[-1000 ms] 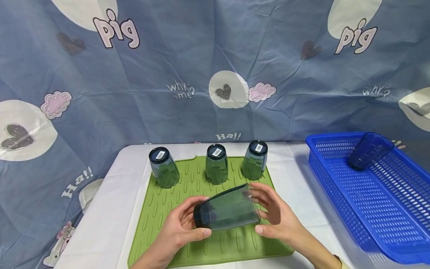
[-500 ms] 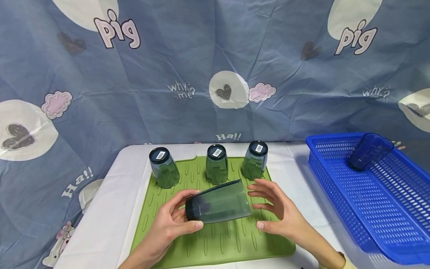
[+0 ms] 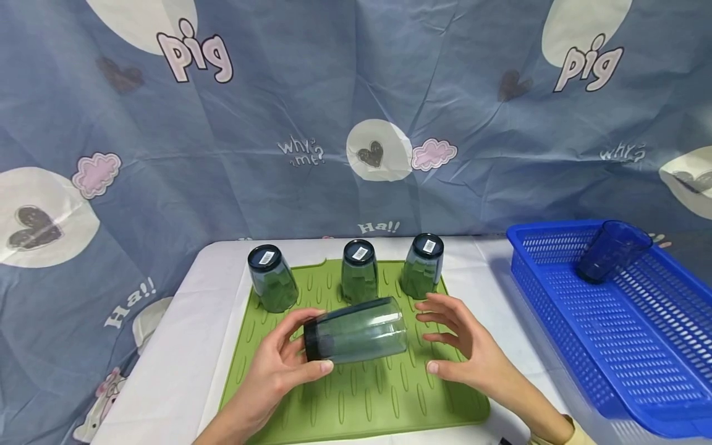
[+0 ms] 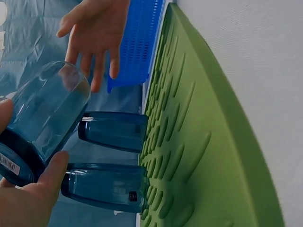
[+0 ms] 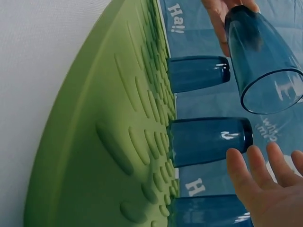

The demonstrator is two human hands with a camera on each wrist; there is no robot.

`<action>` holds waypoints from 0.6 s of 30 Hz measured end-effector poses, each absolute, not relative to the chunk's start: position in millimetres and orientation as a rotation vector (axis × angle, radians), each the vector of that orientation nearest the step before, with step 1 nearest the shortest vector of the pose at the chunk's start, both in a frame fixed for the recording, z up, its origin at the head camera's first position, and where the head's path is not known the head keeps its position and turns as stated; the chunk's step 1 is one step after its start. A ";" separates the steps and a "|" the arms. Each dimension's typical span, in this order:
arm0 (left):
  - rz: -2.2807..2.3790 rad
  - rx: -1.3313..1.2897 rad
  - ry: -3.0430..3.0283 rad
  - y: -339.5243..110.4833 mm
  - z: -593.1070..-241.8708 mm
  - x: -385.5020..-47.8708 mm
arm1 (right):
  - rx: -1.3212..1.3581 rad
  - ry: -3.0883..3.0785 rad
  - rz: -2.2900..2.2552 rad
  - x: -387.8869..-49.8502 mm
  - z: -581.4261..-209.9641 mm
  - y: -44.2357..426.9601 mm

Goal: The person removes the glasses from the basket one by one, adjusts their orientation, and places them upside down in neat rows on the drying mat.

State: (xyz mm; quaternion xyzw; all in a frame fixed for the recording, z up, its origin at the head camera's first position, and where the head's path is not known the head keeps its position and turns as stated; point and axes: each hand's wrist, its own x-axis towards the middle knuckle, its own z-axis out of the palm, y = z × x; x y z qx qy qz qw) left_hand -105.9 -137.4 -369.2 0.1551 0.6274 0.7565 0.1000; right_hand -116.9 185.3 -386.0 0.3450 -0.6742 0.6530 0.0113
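Bluish glass tumbler [image 3: 358, 331], transparent, darker-based, tipped sideways.

Over a green mat [image 3: 356, 411], a tilted glass [image 3: 358, 332] is gripped by the left hand [image 3: 276, 366]; three upturned glasses [image 3: 360, 273] are stood behind.

Near glass [image 3: 356, 330] looked smooth, see-through, glossy. Far glasses [image 3: 359, 278] shared shiny finish; labels [image 3: 429, 246] looked paper-like. Mat [image 3: 356, 405] was rubbery, matt, ridged. Basket [image 3: 656, 371] at right was smooth, perforated plastic. Far curtain [image 3: 478, 185] was creased, matt cloth. Table cover [image 3: 161, 364] looked matt.
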 end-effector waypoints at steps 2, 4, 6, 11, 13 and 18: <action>2.244 0.480 1.863 -138.6 -368.9 -106.6 | 1.076 -2.102 2.041 -116.9 -387.0 185.4; 2.246 0.489 1.878 -140.1 -368.4 -107.1 | 1.080 -2.104 2.042 -116.9 -387.8 185.3; 2.243 0.493 1.899 -141.6 -367.3 -107.7 | 1.079 -2.110 2.039 -116.9 -388.2 185.2; 2.240 0.486 1.933 -145.6 -363.3 -109.0 | 1.061 -2.122 2.016 -117.6 -388.5 186.0; 2.240 0.489 1.940 -147.2 -362.0 -109.4 | 1.054 -2.124 2.011 -118.2 -388.8 186.5; 2.236 0.507 1.967 -150.5 -361.0 -110.8 | 1.051 -2.139 2.011 -119.4 -390.0 187.1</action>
